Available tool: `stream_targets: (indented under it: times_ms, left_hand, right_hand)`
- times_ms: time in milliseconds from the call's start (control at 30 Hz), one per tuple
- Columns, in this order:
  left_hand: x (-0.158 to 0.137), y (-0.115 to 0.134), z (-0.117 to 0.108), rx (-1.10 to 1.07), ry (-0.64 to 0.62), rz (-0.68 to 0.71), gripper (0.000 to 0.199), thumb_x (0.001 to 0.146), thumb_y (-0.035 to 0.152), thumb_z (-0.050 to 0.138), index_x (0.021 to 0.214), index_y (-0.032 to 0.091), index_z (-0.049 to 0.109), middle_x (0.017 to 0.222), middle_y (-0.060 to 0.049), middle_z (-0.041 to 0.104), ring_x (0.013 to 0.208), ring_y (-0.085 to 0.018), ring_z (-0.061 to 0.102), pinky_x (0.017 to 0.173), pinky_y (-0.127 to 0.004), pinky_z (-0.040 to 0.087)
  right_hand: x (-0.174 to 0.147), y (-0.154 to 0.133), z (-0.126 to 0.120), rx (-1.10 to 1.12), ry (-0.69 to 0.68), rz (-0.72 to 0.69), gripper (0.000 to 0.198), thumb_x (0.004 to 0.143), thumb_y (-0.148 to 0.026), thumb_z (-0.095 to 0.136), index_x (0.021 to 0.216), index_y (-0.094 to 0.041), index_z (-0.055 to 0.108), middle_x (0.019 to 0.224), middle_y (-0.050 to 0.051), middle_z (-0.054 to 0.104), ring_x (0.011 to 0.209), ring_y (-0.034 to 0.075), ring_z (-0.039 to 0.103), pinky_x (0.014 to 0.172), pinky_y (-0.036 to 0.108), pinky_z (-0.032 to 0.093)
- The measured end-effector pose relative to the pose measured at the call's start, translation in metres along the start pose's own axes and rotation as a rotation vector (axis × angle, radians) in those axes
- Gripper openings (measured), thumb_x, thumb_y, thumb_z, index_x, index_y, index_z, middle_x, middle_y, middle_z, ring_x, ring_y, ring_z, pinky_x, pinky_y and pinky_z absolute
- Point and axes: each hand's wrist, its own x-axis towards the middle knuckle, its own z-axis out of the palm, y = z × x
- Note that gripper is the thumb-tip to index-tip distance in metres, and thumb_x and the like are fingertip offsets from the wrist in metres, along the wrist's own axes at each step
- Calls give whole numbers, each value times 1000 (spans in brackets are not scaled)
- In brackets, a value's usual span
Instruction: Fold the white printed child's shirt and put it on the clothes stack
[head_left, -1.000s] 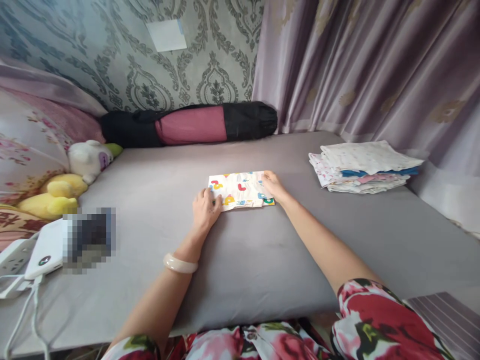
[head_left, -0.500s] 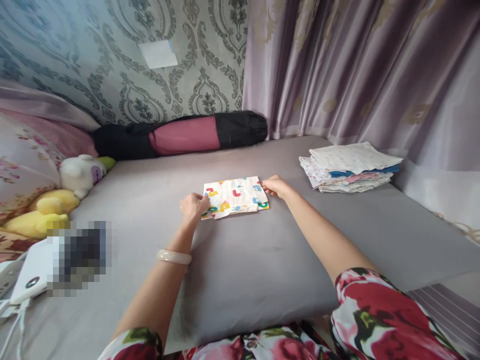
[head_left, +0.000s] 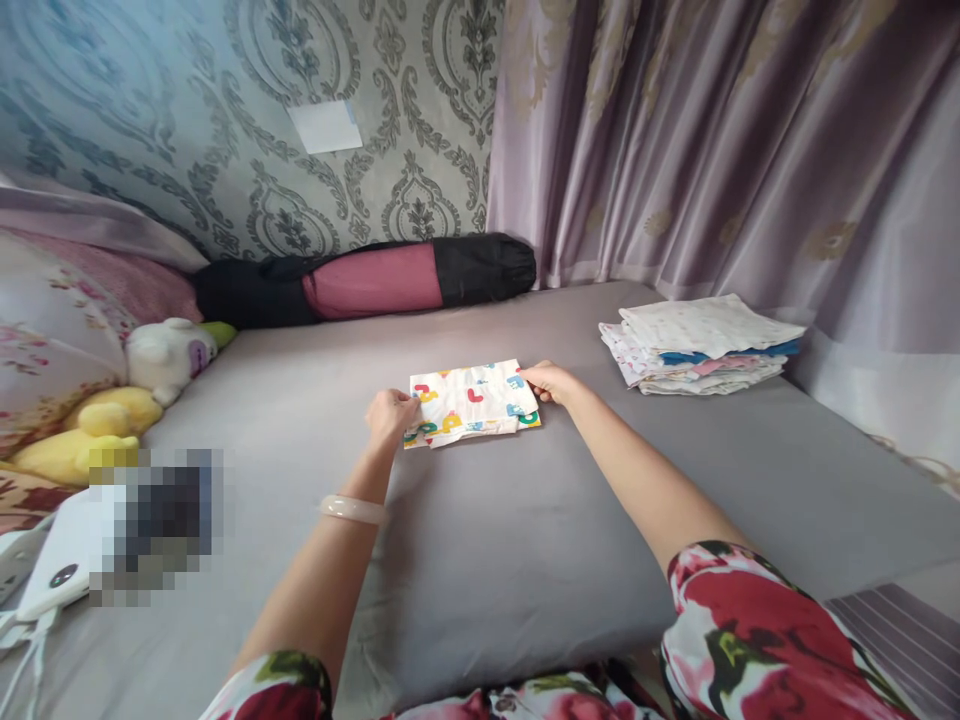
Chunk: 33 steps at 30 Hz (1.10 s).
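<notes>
A folded white cloth (head_left: 480, 396) printed with red, yellow, green and blue figures lies on the grey bed sheet (head_left: 525, 540). Its folded layers show along the near edge, where a lower layer sticks out past the top one. My left hand (head_left: 391, 415) is closed on the left edge of the cloth, fingers pinched together. At the opposite end, my right hand (head_left: 551, 382) pinches the upper right corner. Both sets of fingertips are partly hidden by the hands and the fabric. A pale bangle (head_left: 352, 509) circles my left wrist.
A stack of folded cloths (head_left: 701, 345) sits at the right, near the curtain (head_left: 645, 130). Along the wall lies a black and maroon long bag (head_left: 375, 278). Plush toys (head_left: 165, 358) and a white power bank (head_left: 64, 560) with cables are on the left.
The whole view has shifted slightly, so everything appears a little lower. Both hands stay at the two ends of the cloth, with the right fingers slightly closer over its corner.
</notes>
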Motion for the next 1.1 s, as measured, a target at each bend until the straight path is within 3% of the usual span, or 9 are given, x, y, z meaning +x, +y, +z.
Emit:
stream_targets:
  times_ms: [267,433,700,900,1100]
  left_hand:
    - [6,-1,-11,-197,-13,-1,28,66,37,65,83,15,71,76,-7,71,70,-19,64,57,-24,42]
    - [8,-1,-15,-255,-33,13,27,59,37,69,74,15,72,67,-5,67,62,-17,59,52,-24,39]
    - [-5,25,-28,-273,-16,102,28,57,39,69,72,16,73,57,-2,63,52,-14,51,48,-24,33]
    - [-19,63,-31,-259,-74,264,36,60,48,66,76,16,74,49,1,55,45,-12,43,45,-25,30]
    - [-34,117,-8,-271,-108,388,31,62,46,65,73,18,74,47,1,54,46,-12,43,45,-24,30]
  right_hand:
    - [-6,2,-4,19,-49,-8,31,77,-14,68,55,-16,46,39,-8,37,36,2,28,34,15,16]
    - [-6,5,-4,25,-40,-35,31,77,-11,67,53,-17,46,35,-8,35,34,3,29,34,16,17]
    - [-13,5,-8,51,-10,-118,29,74,-8,66,53,-16,48,34,-10,31,34,3,27,34,17,15]
    - [-30,5,-45,59,81,-135,21,72,-9,68,56,-15,56,33,-11,33,31,2,25,33,17,15]
    - [-43,10,-108,110,176,-98,11,74,-9,66,65,-13,61,44,-3,58,32,4,40,31,16,20]
